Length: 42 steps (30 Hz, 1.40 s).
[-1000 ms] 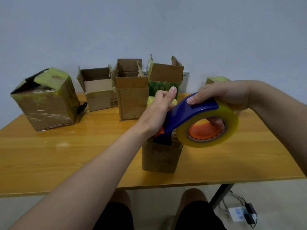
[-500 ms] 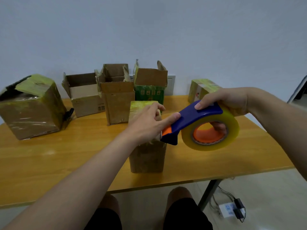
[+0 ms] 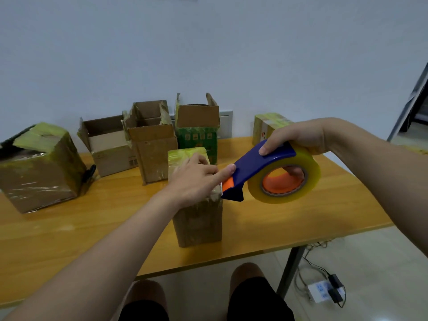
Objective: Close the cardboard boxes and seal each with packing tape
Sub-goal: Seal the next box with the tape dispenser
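A small closed cardboard box (image 3: 198,222) stands near the table's front edge, its top covered in yellowish tape. My left hand (image 3: 196,179) lies on that top, its forefinger stretched to the blue nose of the tape dispenser (image 3: 259,169). My right hand (image 3: 297,141) grips the dispenser from above, fingers through the orange core of the tape roll (image 3: 286,179). The dispenser's cutter end touches the box's top right edge. Three open boxes stand behind: a brown one (image 3: 108,144), a taller brown one (image 3: 152,144) and a green-printed one (image 3: 198,129).
A large taped box (image 3: 39,170) sits at the left of the wooden table (image 3: 69,232). A small taped box (image 3: 266,126) stands at the back right. A power strip with cables (image 3: 324,291) lies on the floor by the table leg. My knees show below the table edge.
The view has swung right, so everything sits further left. My left hand came down from the dispenser's nose onto the box top, and the dispenser's cutter end lowered to the box's right edge.
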{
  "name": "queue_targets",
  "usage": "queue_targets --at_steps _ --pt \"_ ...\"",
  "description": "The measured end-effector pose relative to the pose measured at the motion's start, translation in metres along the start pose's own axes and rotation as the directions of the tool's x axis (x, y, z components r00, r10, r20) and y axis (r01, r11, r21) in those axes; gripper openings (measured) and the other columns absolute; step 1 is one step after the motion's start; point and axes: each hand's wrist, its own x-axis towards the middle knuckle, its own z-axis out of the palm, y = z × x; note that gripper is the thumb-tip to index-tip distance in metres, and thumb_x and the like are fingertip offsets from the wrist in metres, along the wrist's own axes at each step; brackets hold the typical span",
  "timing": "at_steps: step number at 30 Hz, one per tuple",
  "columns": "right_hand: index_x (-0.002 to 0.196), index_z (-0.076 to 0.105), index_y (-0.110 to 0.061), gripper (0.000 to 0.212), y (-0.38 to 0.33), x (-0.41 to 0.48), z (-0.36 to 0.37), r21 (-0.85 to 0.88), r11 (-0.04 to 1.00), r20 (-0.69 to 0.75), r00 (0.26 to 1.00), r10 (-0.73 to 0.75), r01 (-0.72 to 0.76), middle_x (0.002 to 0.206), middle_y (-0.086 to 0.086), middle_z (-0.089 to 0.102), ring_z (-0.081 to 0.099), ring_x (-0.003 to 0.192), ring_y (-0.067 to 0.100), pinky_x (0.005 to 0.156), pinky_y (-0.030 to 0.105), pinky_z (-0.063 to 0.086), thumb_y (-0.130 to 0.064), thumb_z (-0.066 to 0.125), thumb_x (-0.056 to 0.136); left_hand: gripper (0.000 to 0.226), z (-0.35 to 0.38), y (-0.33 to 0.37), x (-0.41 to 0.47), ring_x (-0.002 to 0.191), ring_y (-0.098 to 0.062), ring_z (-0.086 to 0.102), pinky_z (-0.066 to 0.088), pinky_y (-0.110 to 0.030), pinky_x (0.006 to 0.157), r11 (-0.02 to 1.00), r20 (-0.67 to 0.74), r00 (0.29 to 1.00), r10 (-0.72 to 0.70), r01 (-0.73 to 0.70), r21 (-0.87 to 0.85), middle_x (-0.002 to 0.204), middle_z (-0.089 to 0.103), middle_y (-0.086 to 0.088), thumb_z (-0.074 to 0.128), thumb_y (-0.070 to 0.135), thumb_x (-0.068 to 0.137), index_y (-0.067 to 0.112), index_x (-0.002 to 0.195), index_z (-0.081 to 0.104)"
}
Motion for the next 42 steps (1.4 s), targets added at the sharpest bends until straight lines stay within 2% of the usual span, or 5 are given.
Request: queue_targets --at_steps 9,18,27,33,42 --pt "0.102 0.069 -0.006 0.049 0.009 0.008 -0.004 -0.078 0.997 0.016 1.0 0.018 -0.016 0.081 0.013 0.073 0.065 0.057 0.024 0.056 0.03 0.055 -0.042 0.078 0.07 0.089 0.006 0.004 0.004 0.118 -0.014 0.044 0.046 -0.043 0.094 0.996 -0.062 0.998 -0.016 0.021 0.083 0.125 0.046 0.01 0.015 0.103 0.063 0.043 0.094 0.072" --pt "0.074 0.079 -0.016 0.028 -0.021 0.017 -0.003 -0.183 0.983 0.046 0.998 0.041 -0.032 0.065 0.013 0.066 0.057 0.047 0.021 0.062 0.031 0.049 -0.041 0.07 0.081 0.073 -0.001 0.002 -0.001 0.127 -0.013 0.042 0.048 -0.047 0.105 0.992 -0.031 1.0 -0.002 -0.001 -0.127 0.135 0.046 0.01 0.037 0.089 0.073 0.046 0.126 0.064" --pt "0.106 0.072 -0.008 0.051 -0.027 0.056 0.034 -0.487 0.863 0.071 0.978 0.194 -0.136 0.09 0.015 0.073 0.065 0.082 0.031 0.079 0.038 0.055 -0.054 0.074 0.084 0.093 -0.011 -0.006 -0.007 0.138 -0.017 0.034 0.037 -0.047 0.115 0.991 0.095 0.99 0.1 -0.109 0.084 0.151 0.035 0.008 0.039 0.091 0.07 0.051 0.154 0.039" --pt "0.1 0.07 -0.017 0.042 -0.029 0.05 0.029 -0.482 0.869 -0.152 0.988 0.04 -0.11 0.091 0.006 0.076 0.071 0.079 0.019 0.069 0.029 0.054 -0.057 0.069 0.087 0.086 -0.021 -0.021 -0.014 0.122 -0.009 0.049 0.051 -0.035 0.102 0.98 0.088 0.989 0.122 -0.106 -0.17 0.141 0.046 0.011 0.048 0.081 0.076 0.032 0.146 0.048" --pt "0.08 0.065 -0.006 0.054 -0.042 0.06 0.03 -0.234 0.952 -0.729 0.612 -0.306 0.198 0.073 0.008 0.057 0.049 0.063 0.018 0.06 0.036 0.036 -0.06 0.069 0.086 0.078 -0.004 -0.025 -0.026 0.11 -0.01 0.05 0.045 -0.033 0.086 0.968 -0.226 0.946 0.234 -0.206 0.14 0.121 0.064 0.017 0.045 0.095 0.069 0.037 0.115 0.072"
